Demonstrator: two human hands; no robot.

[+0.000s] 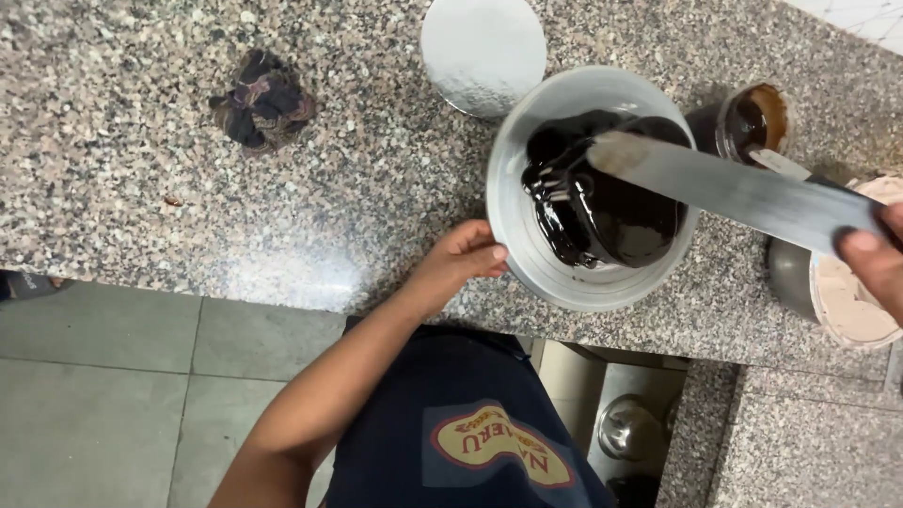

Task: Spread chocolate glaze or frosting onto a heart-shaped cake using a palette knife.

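Steel long flat spatula blade (734, 188), gripped by right hand (879, 259), points left over the white round chocolate-filled bowl (527, 235) near the tabletop's front edge; left hand (461, 259) fingers curl against its rim.

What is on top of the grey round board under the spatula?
A small cake coated in glossy dark chocolate sits on the grey round board. The spatula blade rests across its top. The cake's inside is covered.

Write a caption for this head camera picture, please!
Left hand steadies round white plate of glossy dark chocolate cake; right hand holds long metal spatula over it.
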